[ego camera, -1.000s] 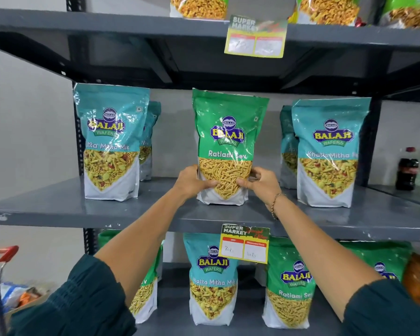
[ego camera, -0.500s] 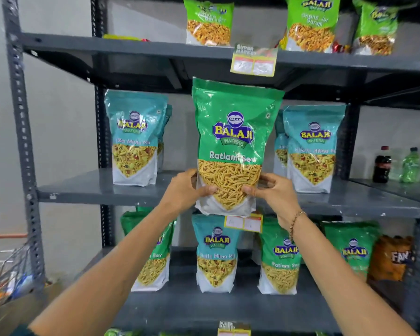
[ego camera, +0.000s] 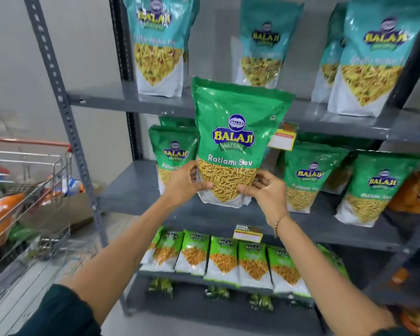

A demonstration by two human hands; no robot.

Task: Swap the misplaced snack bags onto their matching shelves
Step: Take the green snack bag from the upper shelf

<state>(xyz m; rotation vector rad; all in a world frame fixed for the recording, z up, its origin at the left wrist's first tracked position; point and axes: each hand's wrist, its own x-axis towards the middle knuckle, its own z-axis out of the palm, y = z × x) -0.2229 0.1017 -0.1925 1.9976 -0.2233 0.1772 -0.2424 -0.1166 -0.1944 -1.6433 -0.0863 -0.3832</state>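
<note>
I hold a green Balaji "Ratlami Sev" bag (ego camera: 235, 132) upright by its bottom corners, with my left hand (ego camera: 184, 183) and my right hand (ego camera: 267, 190) gripping it. It hangs in front of the middle shelf (ego camera: 131, 187), where green Ratlami Sev bags stand at the left (ego camera: 174, 151) and the right (ego camera: 308, 175). Teal Balaji mix bags (ego camera: 155, 44) line the shelf above (ego camera: 112, 100). Whatever stands directly behind the held bag is hidden.
A wire shopping cart (ego camera: 34, 180) with a red handle, holding goods, stands at the left beside the rack's perforated post (ego camera: 66, 117). Small green snack packets (ego camera: 223, 258) fill the shelf below. An orange bag (ego camera: 417, 192) sits at the far right. A price tag (ego camera: 283, 139) hangs from the upper shelf edge.
The green bag came off the teal-bag shelf, toward me and then downward. It is now level with the green-bag shelf. My view has tilted down and the cart has come into sight.
</note>
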